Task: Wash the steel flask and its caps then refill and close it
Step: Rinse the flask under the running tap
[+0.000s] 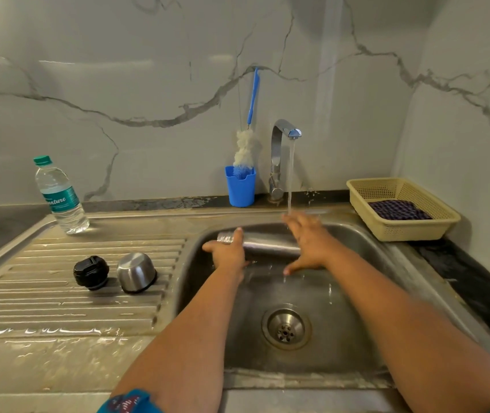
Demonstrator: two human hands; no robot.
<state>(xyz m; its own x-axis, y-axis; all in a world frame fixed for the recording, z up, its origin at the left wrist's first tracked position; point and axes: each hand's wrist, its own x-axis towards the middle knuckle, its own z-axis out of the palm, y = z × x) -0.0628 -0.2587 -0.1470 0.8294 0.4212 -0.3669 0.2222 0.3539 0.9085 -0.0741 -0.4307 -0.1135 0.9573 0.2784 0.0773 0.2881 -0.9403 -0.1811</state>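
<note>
Steel flask (pixel 263 241) lies sideways over the sink (pixel 357 293) under the running tap (pixel 285 129), left hand (pixel 227 253) clamped round its neck end, right hand (pixel 307 242) spread flat on its body, both caps (pixel 136 272) on the drainboard (pixel 59 293).

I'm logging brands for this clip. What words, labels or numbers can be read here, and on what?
"...ature" in white script, on the teal label of the water bottle; the first letters curve out of sight.
Smaller print under it on that label: too small to read.
Sleeve pattern at the bottom edge: blurred, unreadable.
Nothing else carries text.
</note>
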